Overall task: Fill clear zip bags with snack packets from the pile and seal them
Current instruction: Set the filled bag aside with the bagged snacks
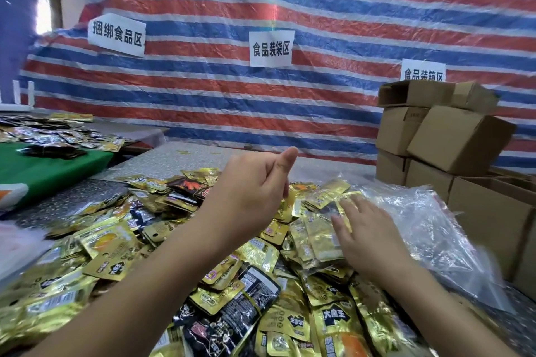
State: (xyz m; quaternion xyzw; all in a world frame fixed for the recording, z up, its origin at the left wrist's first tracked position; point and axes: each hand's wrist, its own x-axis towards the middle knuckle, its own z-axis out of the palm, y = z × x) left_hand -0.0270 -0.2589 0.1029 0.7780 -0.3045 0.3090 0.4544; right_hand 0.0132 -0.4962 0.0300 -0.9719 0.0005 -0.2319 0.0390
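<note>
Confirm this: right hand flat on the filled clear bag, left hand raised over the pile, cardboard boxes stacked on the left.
One thing is wrong: the cardboard boxes are stacked on the right, not the left, as the head view shows. The right hand does lie flat on the filled clear bag, with the left hand raised over the pile.

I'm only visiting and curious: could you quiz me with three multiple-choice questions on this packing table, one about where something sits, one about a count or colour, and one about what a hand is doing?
1. Where are the cardboard boxes stacked?
A. At the right of the table
B. On the green cloth
C. Under the packets

2. How many white paper signs hang on the striped tarp?
A. One
B. Three
C. Five

3. What is the right hand doing?
A. Resting flat on a filled clear bag
B. Lifting a box
C. Gripping a pen

Answers:
1 A: the boxes stand at the right edge, beside the pile of snack packets.
2 B: three signs are visible on the tarp.
3 A: its fingers lie straight on the filled clear bag, while the left hand is raised, holding nothing visible.
</note>
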